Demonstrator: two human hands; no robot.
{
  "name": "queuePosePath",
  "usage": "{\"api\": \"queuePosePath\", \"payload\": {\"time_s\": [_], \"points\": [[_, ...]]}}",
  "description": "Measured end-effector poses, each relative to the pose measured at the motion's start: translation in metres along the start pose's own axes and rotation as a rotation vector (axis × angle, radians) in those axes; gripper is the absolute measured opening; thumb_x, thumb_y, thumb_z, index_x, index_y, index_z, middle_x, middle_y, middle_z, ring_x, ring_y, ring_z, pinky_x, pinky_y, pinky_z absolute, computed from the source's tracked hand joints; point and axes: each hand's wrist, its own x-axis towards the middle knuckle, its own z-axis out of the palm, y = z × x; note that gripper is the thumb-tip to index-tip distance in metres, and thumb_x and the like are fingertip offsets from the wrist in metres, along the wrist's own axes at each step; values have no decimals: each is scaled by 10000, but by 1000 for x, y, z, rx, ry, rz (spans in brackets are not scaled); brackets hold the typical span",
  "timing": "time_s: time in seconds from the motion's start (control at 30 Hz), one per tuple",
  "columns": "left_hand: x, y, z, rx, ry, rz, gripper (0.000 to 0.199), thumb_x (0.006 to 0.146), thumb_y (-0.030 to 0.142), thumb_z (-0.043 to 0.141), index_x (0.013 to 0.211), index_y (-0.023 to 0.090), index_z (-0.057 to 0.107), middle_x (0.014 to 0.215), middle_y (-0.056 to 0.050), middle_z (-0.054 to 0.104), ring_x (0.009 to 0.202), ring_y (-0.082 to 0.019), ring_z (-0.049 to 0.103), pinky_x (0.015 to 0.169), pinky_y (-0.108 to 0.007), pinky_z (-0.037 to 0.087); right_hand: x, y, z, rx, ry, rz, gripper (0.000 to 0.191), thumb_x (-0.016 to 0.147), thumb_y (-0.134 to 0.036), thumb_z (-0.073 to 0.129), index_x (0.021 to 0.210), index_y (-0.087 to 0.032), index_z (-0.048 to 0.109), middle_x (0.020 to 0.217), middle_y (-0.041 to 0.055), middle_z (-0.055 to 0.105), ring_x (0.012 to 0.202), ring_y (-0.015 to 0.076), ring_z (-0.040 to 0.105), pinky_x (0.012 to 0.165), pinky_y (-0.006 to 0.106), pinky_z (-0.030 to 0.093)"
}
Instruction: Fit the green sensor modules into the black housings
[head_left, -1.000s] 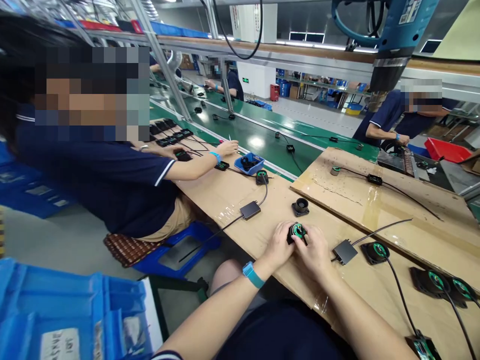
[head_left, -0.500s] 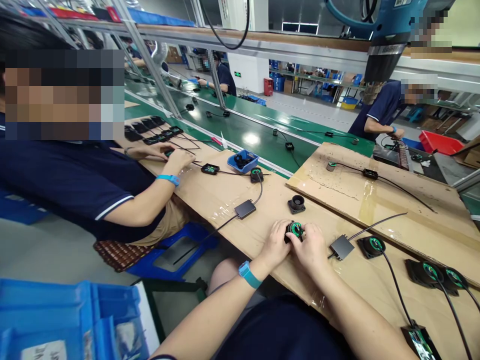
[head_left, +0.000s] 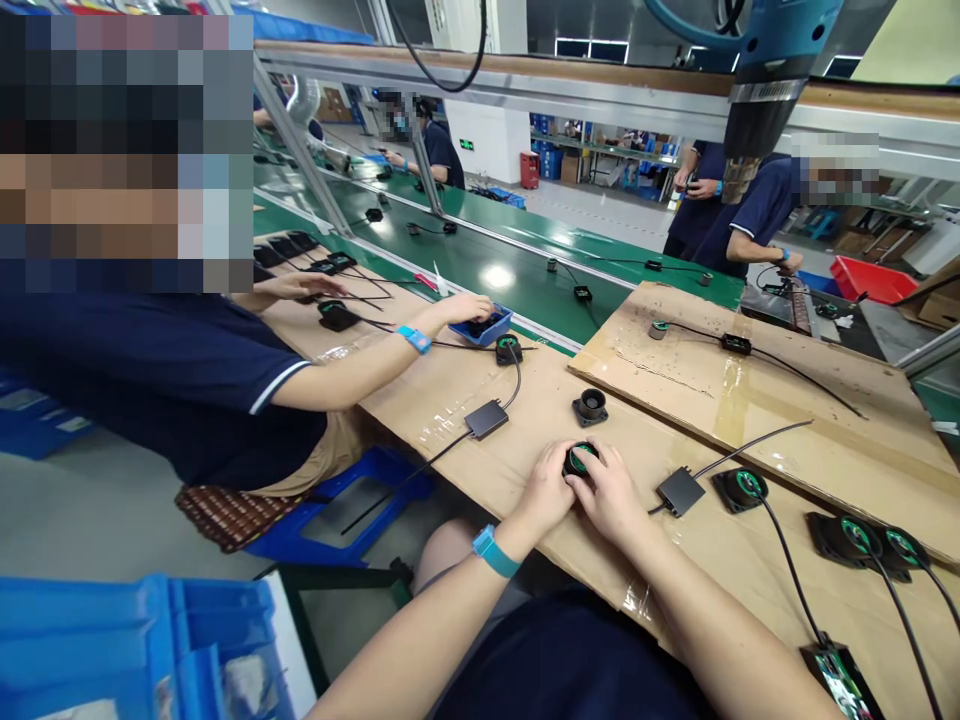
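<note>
Between my two hands is a round black housing with a green ring inside, held low over the cardboard-covered table. My left hand wraps its left side, and my right hand grips the right side with fingers over the top. Just beyond my hands sits an empty-looking black housing. Right of my right hand lies a flat black box with cables, and beside it another green-ringed housing. A second flat box lies to the left.
A co-worker at the left reaches into a small blue tray. More housings with cables lie at the right. Blue bins stand at the lower left. A power tool hangs overhead, before a metal frame.
My right fingers have moved further over the top of the housing. The co-worker's hand has gone to the blue tray. Another person has come into view at the back right.
</note>
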Motion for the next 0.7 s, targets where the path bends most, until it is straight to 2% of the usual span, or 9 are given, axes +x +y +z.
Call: {"api": "queuePosePath", "payload": {"time_s": [0.2, 0.37, 0.43, 0.53, 0.63, 0.7], "points": [[-4, -11, 3, -6, -50, -21, 591, 701, 11, 513, 1259, 203, 558, 1235, -99, 644, 1160, -253, 606, 1049, -471, 501, -1, 6, -2, -146, -85, -79, 373, 970, -254, 541, 1323, -141, 588, 1402, 223, 497, 1233, 309, 531, 1029, 486, 505], [-8, -30, 5, 7, -81, -109, 500, 750, 193, 592, 1250, 187, 571, 1209, -110, 670, 1110, -292, 645, 1008, -487, 527, 7, -2, -10, -277, -199, -125, 331, 984, -360, 529, 1187, -115, 623, 1181, 211, 603, 1004, 275, 602, 896, 427, 542], [-5, -35, 5, 29, -91, -112, 477, 759, 252, 605, 1231, 191, 582, 1166, -100, 685, 1072, -295, 659, 979, -479, 543, 14, -2, -10, -304, -237, -107, 308, 982, -380, 534, 1115, -122, 638, 1135, 198, 618, 979, 275, 609, 887, 425, 538], [-4, -33, 4, 49, -81, -99, 468, 755, 255, 604, 1217, 188, 588, 1149, -101, 689, 1061, -294, 665, 970, -485, 554, 17, -4, -8, -250, -224, -1, 301, 930, -355, 635, 1146, -145, 620, 1217, 185, 619, 1074, 279, 613, 944, 420, 529], [-6, -26, 6, 22, -56, -75, 488, 751, 167, 577, 1238, 187, 577, 1187, -112, 676, 1104, -283, 657, 998, -495, 551, 11, -4, -2, -135, -142, 84, 448, 884, -273, 696, 1299, -169, 563, 1333, 178, 590, 1188, 272, 597, 1022, 425, 508], [-6, -25, 9, 8, -36, -59, 590, 734, 104, 573, 1315, 199, 534, 1261, -121, 648, 1173, -277, 634, 1044, -506, 527, 7, -1, 1, -76, -105, 91, 501, 865, -231, 709, 1338, -164, 560, 1358, 186, 585, 1230, 281, 588, 1058, 439, 494]]}}
